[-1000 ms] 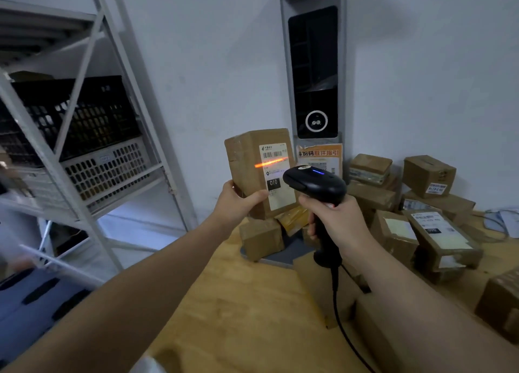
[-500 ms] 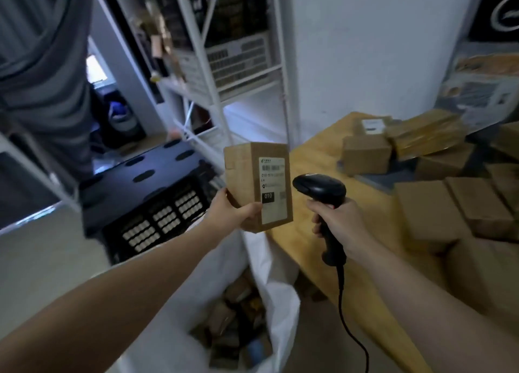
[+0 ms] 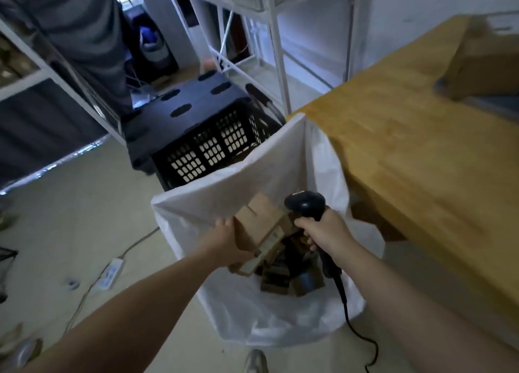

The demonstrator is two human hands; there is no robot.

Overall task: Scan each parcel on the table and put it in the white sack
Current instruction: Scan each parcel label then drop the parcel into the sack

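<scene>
My left hand point(image 3: 224, 239) grips a brown cardboard parcel point(image 3: 259, 232) with a white label, tilted over the open mouth of the white sack point(image 3: 238, 181). The sack stands on the floor against the corner of the wooden table point(image 3: 407, 153) and holds several parcels point(image 3: 283, 274) at its bottom. My right hand point(image 3: 323, 231) grips the handle of a black barcode scanner point(image 3: 304, 204), held over the sack's right side, its cable point(image 3: 348, 316) hanging down.
A black perforated crate point(image 3: 196, 137) stands just behind the sack. White metal shelving point(image 3: 275, 50) rises beyond it. A blurred parcel point(image 3: 483, 55) lies at the table's far right. A power strip point(image 3: 111, 273) and cable lie on the floor at left.
I have turned left and down from the table to the sack. My left hand has lowered the scanned parcel from chest height into the sack's mouth; the scanner has come down beside it.
</scene>
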